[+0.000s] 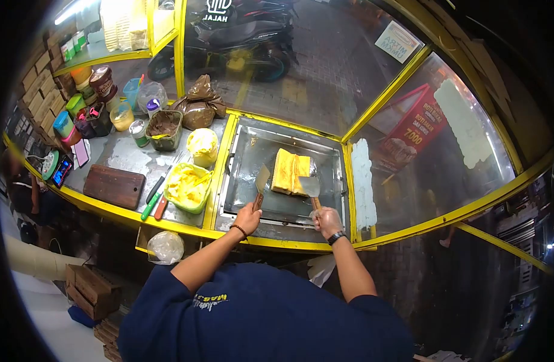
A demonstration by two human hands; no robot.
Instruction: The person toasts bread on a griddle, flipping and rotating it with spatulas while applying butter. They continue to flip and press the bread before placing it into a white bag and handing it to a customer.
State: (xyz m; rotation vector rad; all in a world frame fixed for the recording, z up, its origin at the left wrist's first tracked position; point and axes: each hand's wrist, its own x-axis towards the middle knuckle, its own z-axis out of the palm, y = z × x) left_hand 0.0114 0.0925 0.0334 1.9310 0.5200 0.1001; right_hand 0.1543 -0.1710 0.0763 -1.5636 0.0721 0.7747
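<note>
Two toasted slabs of bread (284,171) lie side by side on the dark flat griddle (238,202). My left hand (247,218), with a beaded bracelet at the wrist, is closed round the wooden handle of a metal spatula (262,179), its blade just left of the bread. In a clear plastic glove, my right hand (328,221) grips a second, wider spatula (309,186). That blade overlaps the bread's lower right corner.
Left of the griddle stand a green tub of yellow spread (186,186), a tub of brown spread (163,130), knives (152,205) and a wooden board (114,186). Jars line the far left. Glass panels in yellow frames (385,81) enclose the back and right.
</note>
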